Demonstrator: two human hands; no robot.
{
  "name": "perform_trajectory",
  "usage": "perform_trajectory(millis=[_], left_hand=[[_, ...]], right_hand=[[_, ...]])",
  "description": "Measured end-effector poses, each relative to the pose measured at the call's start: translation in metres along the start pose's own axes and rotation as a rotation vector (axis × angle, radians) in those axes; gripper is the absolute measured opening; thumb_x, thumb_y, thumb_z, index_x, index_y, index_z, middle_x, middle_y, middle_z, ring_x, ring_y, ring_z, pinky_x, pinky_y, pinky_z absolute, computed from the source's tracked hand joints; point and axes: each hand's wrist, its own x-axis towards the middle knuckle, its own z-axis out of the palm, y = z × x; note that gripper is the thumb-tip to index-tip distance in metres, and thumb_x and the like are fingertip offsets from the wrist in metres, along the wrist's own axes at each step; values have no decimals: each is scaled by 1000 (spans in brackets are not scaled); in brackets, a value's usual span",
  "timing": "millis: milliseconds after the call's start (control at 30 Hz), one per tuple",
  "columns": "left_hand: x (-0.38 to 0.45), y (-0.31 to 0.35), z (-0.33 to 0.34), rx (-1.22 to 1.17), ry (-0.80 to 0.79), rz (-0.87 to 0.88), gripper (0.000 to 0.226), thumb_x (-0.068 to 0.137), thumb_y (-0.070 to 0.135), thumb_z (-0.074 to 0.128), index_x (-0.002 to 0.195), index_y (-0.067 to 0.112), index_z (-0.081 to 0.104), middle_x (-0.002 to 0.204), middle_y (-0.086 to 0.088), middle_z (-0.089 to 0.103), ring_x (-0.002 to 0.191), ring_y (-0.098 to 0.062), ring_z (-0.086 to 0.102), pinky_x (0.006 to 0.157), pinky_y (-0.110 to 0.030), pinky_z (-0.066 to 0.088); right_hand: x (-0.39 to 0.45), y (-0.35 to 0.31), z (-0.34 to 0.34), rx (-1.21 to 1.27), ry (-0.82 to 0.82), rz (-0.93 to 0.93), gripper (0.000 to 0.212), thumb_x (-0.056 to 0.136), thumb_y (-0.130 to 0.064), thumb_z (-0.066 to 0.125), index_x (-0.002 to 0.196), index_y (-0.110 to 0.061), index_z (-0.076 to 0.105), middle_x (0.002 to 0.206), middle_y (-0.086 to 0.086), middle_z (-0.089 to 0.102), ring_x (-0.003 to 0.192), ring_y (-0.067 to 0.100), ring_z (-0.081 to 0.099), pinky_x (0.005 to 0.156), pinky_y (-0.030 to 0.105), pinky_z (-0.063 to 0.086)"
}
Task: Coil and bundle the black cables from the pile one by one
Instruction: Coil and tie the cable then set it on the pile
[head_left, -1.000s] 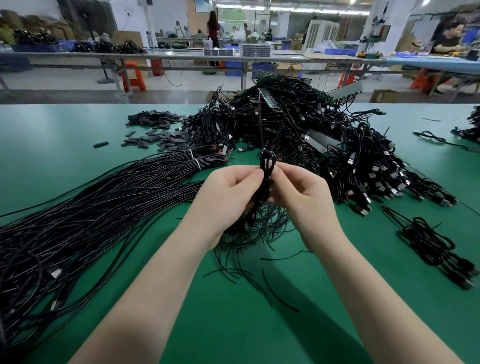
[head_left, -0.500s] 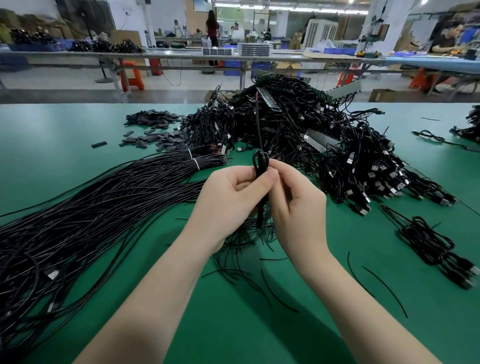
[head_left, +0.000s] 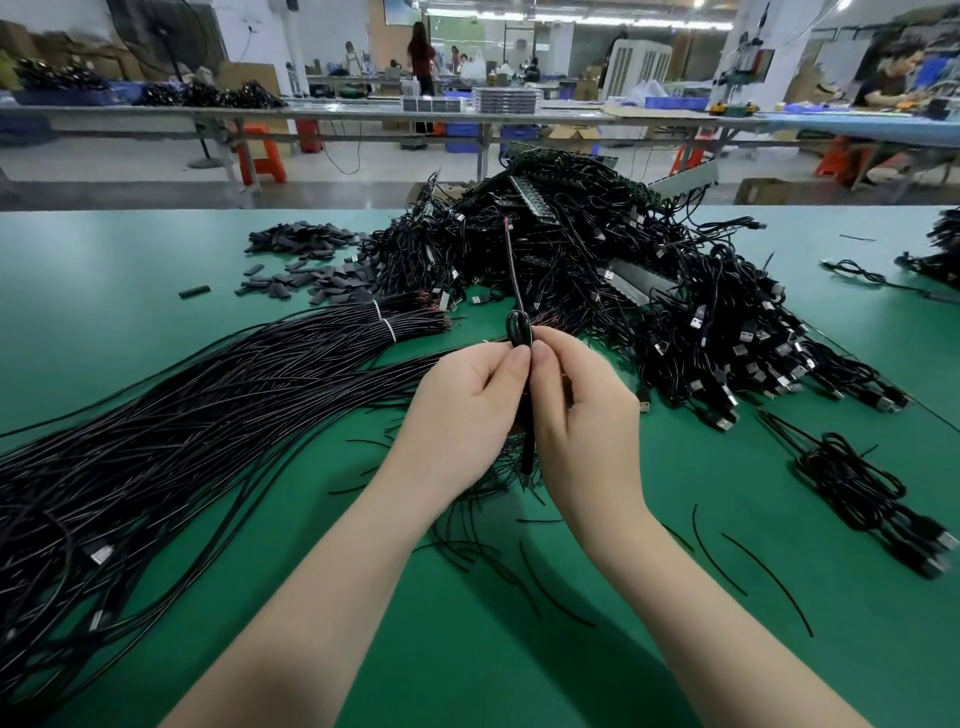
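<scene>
Your grip was closed from both sides on one coiled cable (head_left: 521, 332): your left hand (head_left: 467, 410) pinched it with thumb and forefinger from the left, and your right hand (head_left: 579, 410) pinched it from the right, the two thumbs almost touching across it. Neither hand had its fingers spread; both were curled in tight on the bundle.

The bundle stood nearly upright between your hands, its long axis running away from you and up. A small loop showed just above your thumbs, and from it a single free tail (head_left: 511, 265) rose straight toward the far pile. The lower end of the bundle hung below your palms, close over the tabletop (head_left: 156, 291). That tail was what the next wrap looked to turn on: it lay above and beyond the grip, a little nearer your right fingers, so I judged your right hand would bring it round while your left kept the coil pinned.

Out from there, a tangled heap (head_left: 597, 270) lay straight ahead, a long sheaf of straight cables (head_left: 182, 415) ran off to your left, and a few finished bundles (head_left: 857, 493) lay to your right. Short black ties (head_left: 550, 592) were scattered under your wrists.
</scene>
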Motion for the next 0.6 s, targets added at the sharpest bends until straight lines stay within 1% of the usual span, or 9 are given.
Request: perform_trajectory(millis=[67,133,233,300,367,433,500,533,600], left_hand=[[1,-3,0,-16,32,5,35,100,29,47,94,3,69,91,-21,70,93,-41,64,83,-58,52],[0,-4,1,13,79,32,31,101,24,48,93,6,71,88,-17,71,89,-37,65,81,-56,53],[-3,-6,4,151,181,132,36,97,35,49,89,7,71,81,-13,71,81,-31,65,75,-49,53],[-4,-6,3,105,246,150,30,94,36,53,93,15,74,77,1,74,76,-17,70,70,-38,55],[-4,-6,6,-35,228,76,21,97,33,56,102,18,69,84,2,76,82,-17,73,74,-40,58],[-3,-4,11,-221,105,-102,21,100,32,51,112,17,60,97,-6,75,93,-26,72,80,-47,58],[-3,-2,15,-471,-99,-277,26,103,33,45,121,17,54,110,-7,73,104,-22,69,87,-38,57],[-4,-2,13,-533,-163,-317,28,103,33,42,125,19,52,115,-6,71,108,-20,67,92,-35,55],[-3,-4,5,-460,-143,-296,30,103,35,41,130,25,49,119,0,70,112,-13,65,98,-32,51]], right_hand=[[0,0,1,79,-34,67,21,99,-21,47,108,-23,66,100,-17,66,95,-1,58,83,13,43],[-1,-2,3,188,-62,148,17,101,-22,47,103,-32,61,96,-23,65,94,-8,59,78,6,41],[-1,-3,6,373,-107,265,18,100,-27,47,107,-21,63,95,-20,66,91,-8,60,79,9,42],[2,-6,4,510,-192,380,24,98,-29,51,111,-13,65,89,-14,67,78,-2,59,69,17,46],[7,-8,-2,678,-296,571,26,92,-33,60,113,-19,66,85,-11,69,69,0,59,59,19,46],[12,-9,-12,787,-373,698,41,78,-38,69,115,-20,66,91,-4,71,76,8,64,65,25,50],[15,-4,-22,840,-287,755,49,72,-36,71,116,-16,64,97,1,73,87,17,66,79,33,50],[15,0,-31,859,-180,758,45,73,-33,71,114,-15,63,97,2,74,89,19,67,79,33,50],[12,14,-55,689,47,638,27,85,-27,69,109,-19,63,91,2,75,78,16,70,63,25,51]])
